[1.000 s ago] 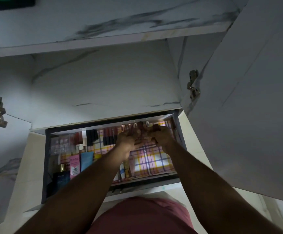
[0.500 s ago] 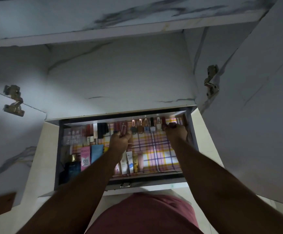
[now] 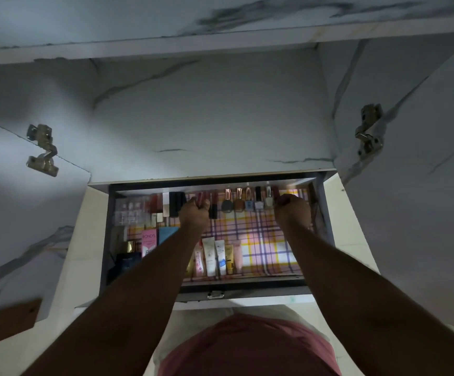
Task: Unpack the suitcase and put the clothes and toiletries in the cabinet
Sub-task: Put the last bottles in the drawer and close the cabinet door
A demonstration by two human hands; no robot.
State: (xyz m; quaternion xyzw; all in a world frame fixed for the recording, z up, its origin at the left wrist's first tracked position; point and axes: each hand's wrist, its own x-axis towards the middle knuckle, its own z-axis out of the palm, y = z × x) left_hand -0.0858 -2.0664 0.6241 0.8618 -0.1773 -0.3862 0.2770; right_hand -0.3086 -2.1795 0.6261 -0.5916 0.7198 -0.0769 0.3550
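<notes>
The open drawer [image 3: 247, 290] is lined with plaid cloth [image 3: 261, 240], nail-polish bottles [image 3: 247, 202] ranged along its back. The left hand [image 3: 194, 215] grips a red tube [image 3: 200, 199]; the right hand [image 3: 292, 210] curls round a dark one, mostly hidden

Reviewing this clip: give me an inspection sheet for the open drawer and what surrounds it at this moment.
Surface: drawer pulled open, lined with a plaid liner.
Job's things: nail polish bottles in a row along the back; tubes lying along the front; pink Pond's box and dark box at left.
Clutter: small cosmetics at back left, too dim to identify.
Grippers: left hand grips a reddish tube; right hand is curled at the row's right end, contents unclear.
Cables: nothing seen.
Surroundings: marble-pattern cabinet doors open, hinges visible.
</notes>
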